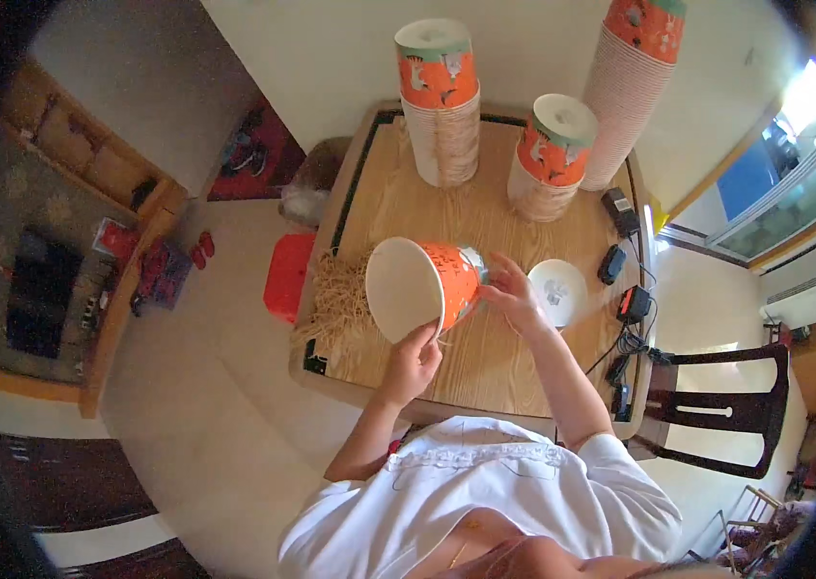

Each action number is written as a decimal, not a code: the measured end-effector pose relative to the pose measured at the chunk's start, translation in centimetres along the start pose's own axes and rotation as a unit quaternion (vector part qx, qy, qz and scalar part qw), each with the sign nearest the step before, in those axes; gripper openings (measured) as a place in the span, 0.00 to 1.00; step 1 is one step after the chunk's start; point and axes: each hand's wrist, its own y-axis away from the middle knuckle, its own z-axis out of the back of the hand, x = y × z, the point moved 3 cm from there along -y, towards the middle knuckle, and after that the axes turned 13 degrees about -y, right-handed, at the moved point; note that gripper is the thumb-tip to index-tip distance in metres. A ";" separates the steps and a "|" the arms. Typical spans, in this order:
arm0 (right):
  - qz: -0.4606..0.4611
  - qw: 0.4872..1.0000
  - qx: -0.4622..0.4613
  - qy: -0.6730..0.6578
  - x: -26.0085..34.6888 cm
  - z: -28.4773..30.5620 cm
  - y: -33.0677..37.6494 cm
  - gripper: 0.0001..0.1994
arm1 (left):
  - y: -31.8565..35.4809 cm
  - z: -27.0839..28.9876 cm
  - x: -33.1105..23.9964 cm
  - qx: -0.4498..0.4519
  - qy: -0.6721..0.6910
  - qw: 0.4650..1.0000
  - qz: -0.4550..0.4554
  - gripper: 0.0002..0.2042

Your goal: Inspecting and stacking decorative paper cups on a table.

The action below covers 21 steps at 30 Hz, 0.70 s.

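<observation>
An orange paper bucket (427, 286) with a white inside lies tilted on its side above the wooden table (485, 357), its mouth facing me. My left hand (413, 362) grips its lower rim. My right hand (509, 292) holds its base end from the right. A heap of thin straw-like strands (338, 299) lies on the table just left of the bucket. A white round lid (558, 289) rests on the table right of my right hand.
Three stacks of orange paper buckets (439, 106) (551, 159) (632, 92) stand at the table's far side. Black chargers and cables (625, 289) lie along the right edge. A dark wooden chair (717, 410) stands at the right, a red stool (287, 275) at the left.
</observation>
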 end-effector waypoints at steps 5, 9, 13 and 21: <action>0.038 0.997 0.025 0.060 0.6 -0.2 -1.0 0.28 | -1.8 0.4 -0.1 -0.047 -0.037 0.997 -0.047 0.22; -0.053 0.995 -0.023 -0.080 1.2 -1.8 -1.4 0.26 | -4.4 -0.1 1.4 -0.128 0.225 0.962 0.088 0.17; 0.081 0.980 0.043 0.179 3.6 -2.1 -1.9 0.28 | -5.5 0.1 0.7 -0.050 0.121 0.989 0.071 0.14; 0.050 0.998 0.026 0.034 4.6 -2.2 -4.2 0.35 | -6.9 -0.4 0.3 -0.059 0.000 0.997 -0.042 0.17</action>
